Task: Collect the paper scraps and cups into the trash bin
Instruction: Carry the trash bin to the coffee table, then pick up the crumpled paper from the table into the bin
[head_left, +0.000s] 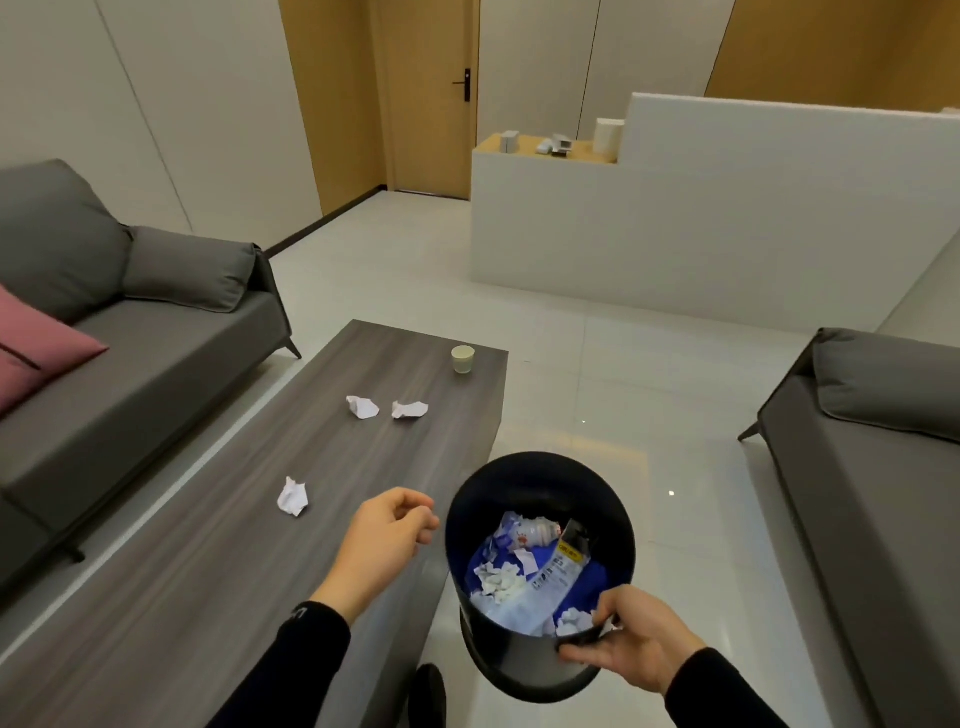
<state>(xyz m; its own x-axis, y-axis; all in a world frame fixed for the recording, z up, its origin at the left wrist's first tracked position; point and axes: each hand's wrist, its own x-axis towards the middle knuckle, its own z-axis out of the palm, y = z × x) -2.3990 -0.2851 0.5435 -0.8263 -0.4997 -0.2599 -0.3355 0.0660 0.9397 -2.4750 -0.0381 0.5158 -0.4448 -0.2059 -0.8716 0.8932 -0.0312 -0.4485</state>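
Trash bin gripped at its near rim, scraps and cup uncollected.

The trash bin (540, 571) is pinched by the right hand (628, 639) and could tip from that one-sided hold. The left hand (387, 535), loosely curled and empty, hovers over the coffee table (182, 597); one paper scrap (292, 496) lies just left of it, two scraps (387, 407) and the cup (462, 358) beyond. Grey sofas flank a glossy tiled floor.

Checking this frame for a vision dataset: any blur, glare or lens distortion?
Head view: wide-angle bending bows the white partition; ceiling lights glare off the glossy floor; slight motion blur on the left hand and trash bin; the paper scraps and cup stay fairly sharp.
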